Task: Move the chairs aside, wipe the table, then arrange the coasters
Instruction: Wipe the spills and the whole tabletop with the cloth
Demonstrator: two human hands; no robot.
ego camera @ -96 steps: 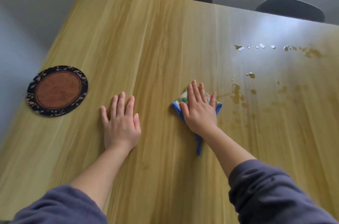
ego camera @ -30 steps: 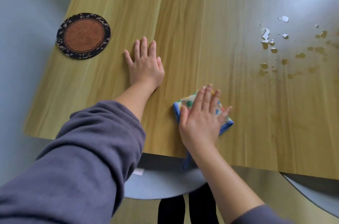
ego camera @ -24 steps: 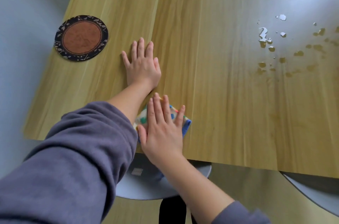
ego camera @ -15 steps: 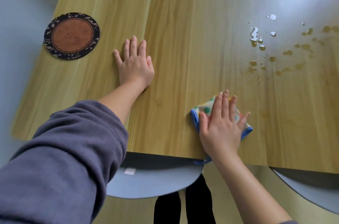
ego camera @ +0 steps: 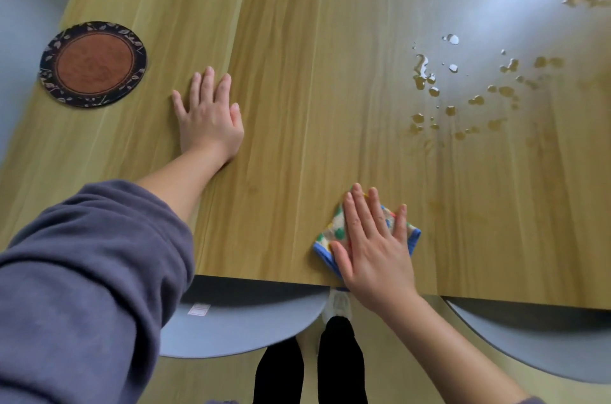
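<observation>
My right hand (ego camera: 375,246) lies flat with straight fingers on a folded cloth (ego camera: 334,233), blue-edged with coloured dots, and presses it onto the wooden table (ego camera: 297,73) right at the near edge. Further in and to the left, my left hand (ego camera: 210,116) rests palm-down on the bare wood. A round coaster (ego camera: 92,63), brown in the middle with a dark leaf-patterned rim, sits near the table's left edge. Water drops and wet smears (ego camera: 463,89) spread over the right part of the tabletop.
Two grey chair seats show under the near edge, one (ego camera: 238,327) below my arms and another (ego camera: 535,344) at the lower right. My legs and a shoe (ego camera: 337,357) stand on the floor between them.
My right hand slid the cloth along the near edge, left toward my other arm, then right again; it now sits slightly left of half a second ago. My left hand stayed planted.
</observation>
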